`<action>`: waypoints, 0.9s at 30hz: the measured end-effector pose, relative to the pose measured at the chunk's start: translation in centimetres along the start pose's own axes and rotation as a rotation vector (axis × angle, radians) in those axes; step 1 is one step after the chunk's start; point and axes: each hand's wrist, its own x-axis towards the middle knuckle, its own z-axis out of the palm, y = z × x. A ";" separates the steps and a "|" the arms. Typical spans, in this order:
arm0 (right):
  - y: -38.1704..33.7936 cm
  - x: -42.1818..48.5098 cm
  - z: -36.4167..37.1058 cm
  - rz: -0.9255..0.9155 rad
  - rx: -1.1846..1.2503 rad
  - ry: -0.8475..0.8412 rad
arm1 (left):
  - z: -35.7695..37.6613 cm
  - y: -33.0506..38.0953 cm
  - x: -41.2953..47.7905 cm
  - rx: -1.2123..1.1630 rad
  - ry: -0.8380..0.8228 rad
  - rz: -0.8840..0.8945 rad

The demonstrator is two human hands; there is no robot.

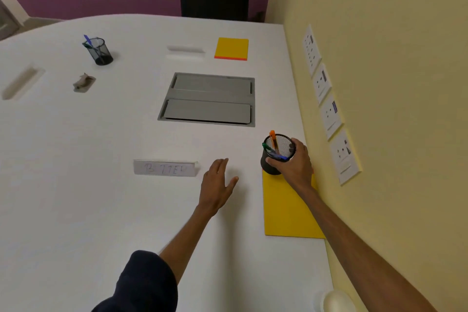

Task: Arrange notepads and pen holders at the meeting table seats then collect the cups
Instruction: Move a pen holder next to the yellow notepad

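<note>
My right hand (295,163) grips a black mesh pen holder (274,157) with orange, green and blue pens, standing on the far edge of a yellow notepad (287,208) near the table's right side. My left hand (217,183) hovers flat and open over the white table (101,197), left of the notepad. A second yellow notepad (231,48) lies at the far side. A second black mesh pen holder (100,50) with a blue pen stands at the far left. A white cup (334,301) shows partly at the bottom right edge.
A grey cable hatch (209,99) is set in the table's middle. A clear name plate (166,167) stands left of my left hand. A small crumpled object (83,82) lies far left. Wall sockets (329,109) line the yellow wall close on the right.
</note>
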 end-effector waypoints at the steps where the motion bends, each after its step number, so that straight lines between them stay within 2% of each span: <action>1: 0.6 0.7 0.4 -0.008 -0.010 0.005 | 0.9 -0.2 0.5 0.006 -0.011 -0.007; 6: 2.3 4.1 2.5 -0.025 -0.040 0.049 | 4.8 -1.3 2.4 -0.050 -0.068 -0.050; 14: 3.2 10.0 4.1 -0.030 -0.014 0.136 | 8.7 -3.5 4.3 0.286 -0.070 0.062; 27: 3.9 16.3 5.7 -0.022 -0.055 0.171 | 9.3 -3.9 6.1 0.341 -0.069 0.042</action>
